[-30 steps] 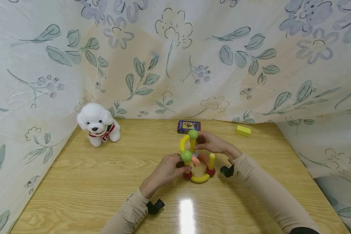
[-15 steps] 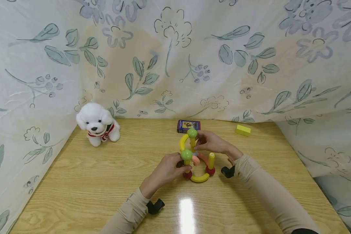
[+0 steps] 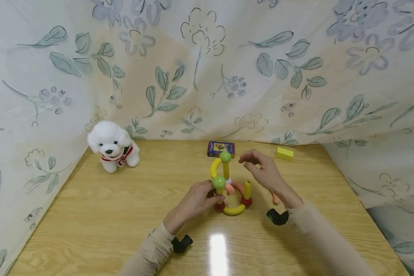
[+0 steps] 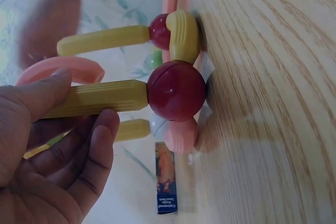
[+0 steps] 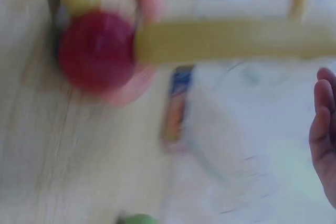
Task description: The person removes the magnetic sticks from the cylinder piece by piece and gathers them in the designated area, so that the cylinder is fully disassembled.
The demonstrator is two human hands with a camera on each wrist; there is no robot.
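A ball-and-rod building toy stands on the wooden table [image 3: 89,214]. Its base is a ring of yellow and pink curved rods joined by red balls [image 4: 176,91] and a whitish ball [image 3: 229,181]. Upright yellow rods rise from the balls, two of them topped by green balls [image 3: 225,156]. My left hand [image 3: 196,200] pinches the near-left yellow rod [image 4: 105,98] between thumb and fingers, just above its red ball. A pink curved rod [image 3: 229,189] juts from the green ball on that side. My right hand [image 3: 263,168] is in the air right of the toy, fingers loosely bent, holding nothing.
Behind the toy lies a small blue card box [image 3: 221,149]. A yellow block [image 3: 284,154] sits farther right, and a white plush dog [image 3: 112,147] at the back left. Another pink piece [image 3: 275,197] shows partly behind my right wrist. Floral cloth [image 3: 200,69] walls the table's back and sides.
My right hand has let go of the far yellow rod under the green ball and moved right, away from the toy. The left hand keeps its hold on the near rod.
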